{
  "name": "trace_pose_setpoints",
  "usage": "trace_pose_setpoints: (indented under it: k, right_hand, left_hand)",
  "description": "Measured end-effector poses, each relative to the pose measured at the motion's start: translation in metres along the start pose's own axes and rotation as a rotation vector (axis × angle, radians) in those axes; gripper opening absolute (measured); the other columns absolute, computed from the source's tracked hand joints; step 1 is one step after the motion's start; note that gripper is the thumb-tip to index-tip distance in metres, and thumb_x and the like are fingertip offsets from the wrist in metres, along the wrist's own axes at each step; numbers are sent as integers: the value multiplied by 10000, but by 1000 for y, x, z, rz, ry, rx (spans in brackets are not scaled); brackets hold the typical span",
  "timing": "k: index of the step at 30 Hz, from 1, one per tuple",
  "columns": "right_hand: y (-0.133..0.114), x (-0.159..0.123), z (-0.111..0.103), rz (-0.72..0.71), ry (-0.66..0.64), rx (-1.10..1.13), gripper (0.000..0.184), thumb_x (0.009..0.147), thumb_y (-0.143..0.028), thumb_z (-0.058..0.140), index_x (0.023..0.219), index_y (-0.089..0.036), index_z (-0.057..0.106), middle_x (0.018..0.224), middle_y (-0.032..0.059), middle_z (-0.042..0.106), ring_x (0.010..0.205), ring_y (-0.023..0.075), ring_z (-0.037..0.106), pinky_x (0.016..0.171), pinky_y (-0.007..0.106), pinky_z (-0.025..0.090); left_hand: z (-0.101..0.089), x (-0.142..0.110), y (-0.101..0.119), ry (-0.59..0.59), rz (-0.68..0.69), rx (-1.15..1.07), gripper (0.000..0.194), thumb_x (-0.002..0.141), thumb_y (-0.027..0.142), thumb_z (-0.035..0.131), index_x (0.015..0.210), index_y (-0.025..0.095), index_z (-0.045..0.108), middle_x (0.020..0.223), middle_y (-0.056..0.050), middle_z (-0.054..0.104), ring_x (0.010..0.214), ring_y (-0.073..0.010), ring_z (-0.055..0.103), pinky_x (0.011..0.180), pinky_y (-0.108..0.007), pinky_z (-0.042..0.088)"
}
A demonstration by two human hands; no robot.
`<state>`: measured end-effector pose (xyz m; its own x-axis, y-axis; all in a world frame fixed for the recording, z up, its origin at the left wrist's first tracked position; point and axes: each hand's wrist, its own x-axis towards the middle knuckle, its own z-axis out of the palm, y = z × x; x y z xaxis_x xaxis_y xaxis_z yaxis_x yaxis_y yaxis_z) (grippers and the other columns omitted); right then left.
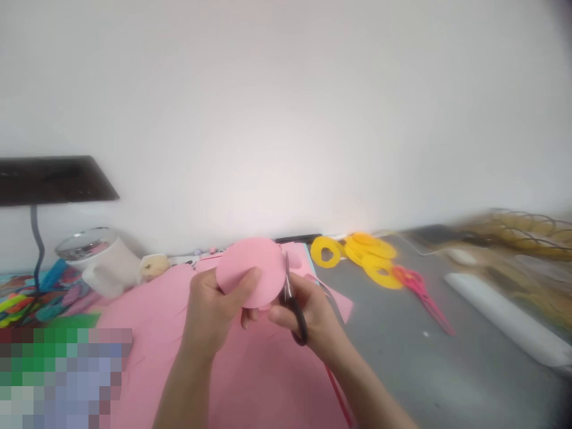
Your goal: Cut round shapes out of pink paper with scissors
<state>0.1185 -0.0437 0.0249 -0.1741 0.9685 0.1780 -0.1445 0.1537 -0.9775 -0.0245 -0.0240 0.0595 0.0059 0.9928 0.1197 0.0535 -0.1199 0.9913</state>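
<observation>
My left hand pinches a round pink paper disc, thumb on its face and the other fingers behind it. Black-handled scissors are gripped in my right hand. Their blades point away from me, right at the disc's right edge; whether they are cutting through the paper I cannot tell. Both hands are above large pink paper sheets spread on the table. Pink paper offcuts lie just beyond my right hand.
Yellow paper rings and pink-handled scissors lie on the grey tabletop to the right, near a white roll-like object. At left stand a white mug and colourful scraps. A white wall rises behind.
</observation>
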Motion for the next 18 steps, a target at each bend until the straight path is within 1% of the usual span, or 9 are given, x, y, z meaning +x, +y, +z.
trace_pose_setpoints:
  k: [2, 4, 9, 14, 18]
  right_hand:
    - [0, 0, 0, 12, 1, 9, 399, 664, -513, 786, 748, -200, 554, 605, -30, 518, 566, 138, 481, 591, 290, 443]
    - [-1, -1, 0, 23, -1, 18, 386, 664, -475, 794, 745, -198, 538, 620, -33, 507, 569, 130, 463, 588, 283, 428]
    - [-3, -1, 0, 31, -10, 23, 353, 682, -406, 784, 731, -191, 509, 624, -39, 479, 581, 121, 439, 573, 266, 396]
    - [-1, -1, 0, 9, 15, -9, 367, 677, -414, 777, 698, -193, 485, 578, -59, 432, 537, 99, 378, 504, 231, 357]
    - [1, -1, 0, 4, 15, 4, 403, 660, -442, 791, 689, -193, 476, 559, -70, 389, 521, 90, 329, 473, 219, 310]
  left_hand:
    - [1, -1, 2, 35, 0, 0, 393, 726, 304, 671, 386, 171, 524, 341, 19, 502, 297, -86, 429, 330, -219, 348]
    - [2, -2, 3, 41, 4, -4, 392, 723, 302, 669, 384, 172, 520, 341, 19, 500, 298, -86, 430, 329, -220, 346]
    - [0, 0, 0, 4, 3, -7, 398, 713, 329, 678, 379, 168, 532, 333, 6, 506, 290, -92, 435, 315, -217, 344]
    - [0, -1, 0, 25, -4, -6, 391, 716, 319, 673, 384, 168, 532, 331, 13, 503, 289, -78, 423, 323, -203, 340]
    - [0, -1, 1, 3, -3, -2, 391, 700, 337, 683, 378, 167, 539, 321, 6, 501, 280, -88, 425, 312, -211, 334]
